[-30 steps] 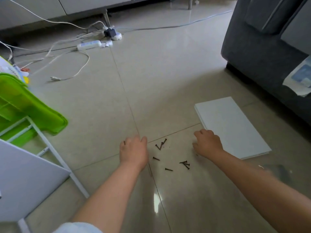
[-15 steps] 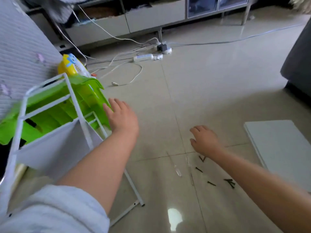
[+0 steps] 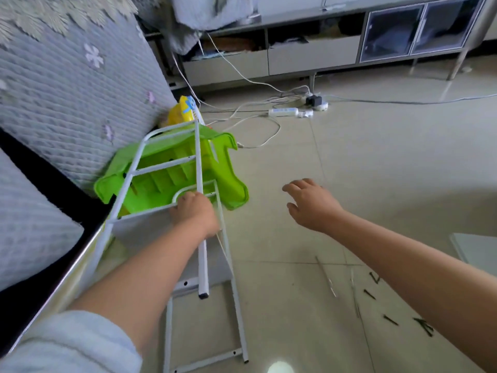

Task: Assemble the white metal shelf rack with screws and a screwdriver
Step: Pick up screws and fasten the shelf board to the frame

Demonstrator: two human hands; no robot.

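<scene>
At about nine o'clock, the left hand (image 3: 195,211) grips the white metal tube frame of the shelf rack (image 3: 200,162), fingers curled round a rail; the rack leans tilted across an overturned bright green plastic stool (image 3: 228,168). The right hand (image 3: 312,204) hovers above the beige tiled floor (image 3: 376,162) at two o'clock, fingers relaxed and slightly spread, holding nothing. Small dark screws (image 3: 391,320) lie scattered on the tiles at four o'clock.
</scene>
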